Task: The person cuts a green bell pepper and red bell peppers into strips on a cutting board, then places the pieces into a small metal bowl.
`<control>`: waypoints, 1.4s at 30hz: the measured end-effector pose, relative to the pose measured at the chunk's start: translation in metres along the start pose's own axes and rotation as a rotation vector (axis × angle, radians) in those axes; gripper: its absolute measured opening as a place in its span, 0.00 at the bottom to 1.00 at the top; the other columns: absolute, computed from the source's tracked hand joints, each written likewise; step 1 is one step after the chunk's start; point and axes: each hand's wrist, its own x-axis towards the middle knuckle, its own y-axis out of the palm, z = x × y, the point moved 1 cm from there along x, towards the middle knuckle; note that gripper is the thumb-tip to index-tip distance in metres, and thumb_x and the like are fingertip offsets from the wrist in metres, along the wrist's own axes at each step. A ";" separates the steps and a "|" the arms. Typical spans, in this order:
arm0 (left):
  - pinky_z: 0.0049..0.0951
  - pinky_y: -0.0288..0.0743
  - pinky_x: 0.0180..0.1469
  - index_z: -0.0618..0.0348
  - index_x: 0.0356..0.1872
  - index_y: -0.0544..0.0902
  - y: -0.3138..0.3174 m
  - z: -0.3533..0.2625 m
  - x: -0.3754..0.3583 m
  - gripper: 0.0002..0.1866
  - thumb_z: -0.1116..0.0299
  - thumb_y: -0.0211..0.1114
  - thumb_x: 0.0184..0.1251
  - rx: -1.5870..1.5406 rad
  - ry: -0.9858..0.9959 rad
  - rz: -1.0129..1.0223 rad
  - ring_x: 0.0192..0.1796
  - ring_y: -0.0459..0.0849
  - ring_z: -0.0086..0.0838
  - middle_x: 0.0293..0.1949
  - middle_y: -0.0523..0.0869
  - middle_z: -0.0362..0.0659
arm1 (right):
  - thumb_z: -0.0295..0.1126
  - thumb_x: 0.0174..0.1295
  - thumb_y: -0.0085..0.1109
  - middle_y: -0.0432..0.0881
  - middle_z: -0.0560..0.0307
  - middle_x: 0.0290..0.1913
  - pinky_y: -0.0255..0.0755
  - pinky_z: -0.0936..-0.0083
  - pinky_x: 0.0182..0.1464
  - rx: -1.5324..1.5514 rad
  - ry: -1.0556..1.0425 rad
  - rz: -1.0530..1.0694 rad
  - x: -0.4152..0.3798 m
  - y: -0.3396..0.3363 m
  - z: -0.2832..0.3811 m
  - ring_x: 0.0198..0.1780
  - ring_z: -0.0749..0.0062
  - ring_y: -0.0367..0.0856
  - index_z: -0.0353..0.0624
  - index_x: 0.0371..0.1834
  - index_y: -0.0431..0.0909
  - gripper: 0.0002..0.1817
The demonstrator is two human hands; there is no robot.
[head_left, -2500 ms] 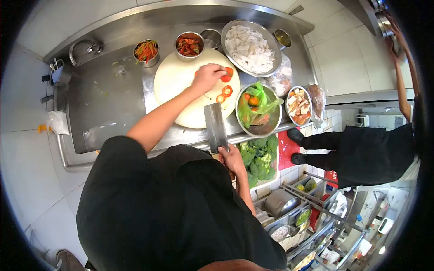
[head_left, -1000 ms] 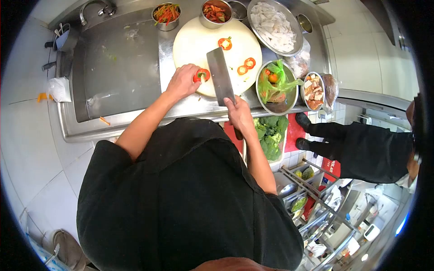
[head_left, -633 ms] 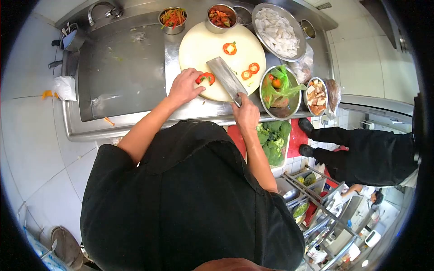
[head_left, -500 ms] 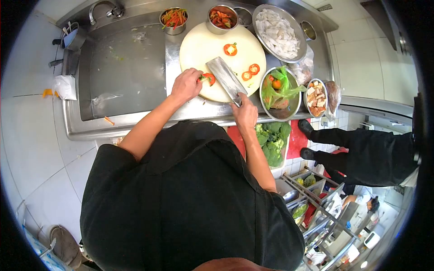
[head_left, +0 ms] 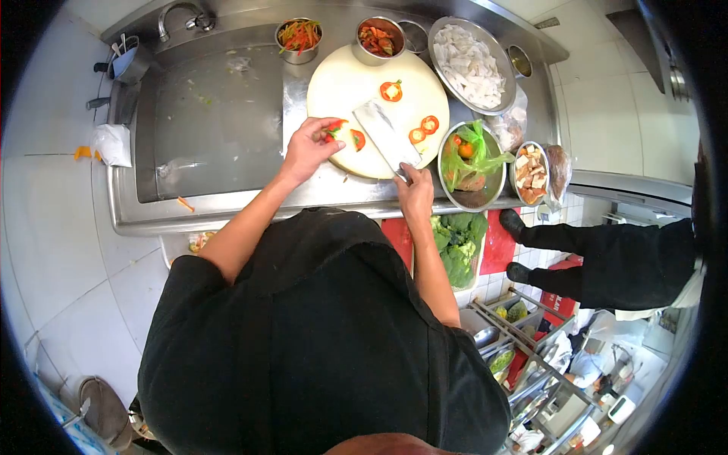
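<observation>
My left hand pinches a red bell pepper at the near left of the round cutting board. Beside its fingers lies a cut red pepper piece. My right hand is wrapped round the handle of a cleaver, whose broad blade slants over the board, apart from the held pepper. A pepper top sits farther back on the board. Two pepper slices lie at its right side.
Behind the board stand bowls of pepper strips and red pieces, and a large bowl of white strips. Right are a bowl with a green bag and cubes. A sink lies left; another person stands right.
The held pepper has been lifted and turned, and a cut piece now lies separate beside it. The cleaver blade has tilted, showing a brighter face. The view has shifted slightly.
</observation>
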 end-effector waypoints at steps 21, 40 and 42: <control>0.24 0.83 0.49 0.66 0.55 0.87 -0.029 -0.034 -0.020 0.13 0.75 0.70 0.73 -0.017 -0.146 0.256 0.43 0.87 0.20 0.42 0.92 0.40 | 0.29 0.70 0.69 0.89 0.54 0.36 0.84 0.77 0.38 1.054 0.253 0.675 0.016 0.009 0.136 0.32 0.74 0.87 0.30 0.48 0.87 0.12; 0.33 0.79 0.53 0.54 0.64 0.80 -0.133 0.015 -0.092 0.17 0.69 0.65 0.78 -1.426 -0.169 0.283 0.50 0.83 0.34 0.53 0.85 0.46 | 0.24 0.71 0.64 0.84 0.57 0.34 0.87 0.70 0.40 0.886 0.162 0.876 0.031 0.069 0.184 0.32 0.72 0.86 0.33 0.58 0.81 0.14; 0.30 0.79 0.49 0.54 0.63 0.80 -0.172 0.006 -0.118 0.17 0.70 0.66 0.77 -1.131 -0.074 -0.013 0.49 0.85 0.32 0.52 0.87 0.45 | 0.26 0.71 0.65 0.84 0.57 0.34 0.86 0.71 0.39 0.782 0.129 0.890 0.020 0.091 0.200 0.32 0.73 0.85 0.33 0.57 0.81 0.14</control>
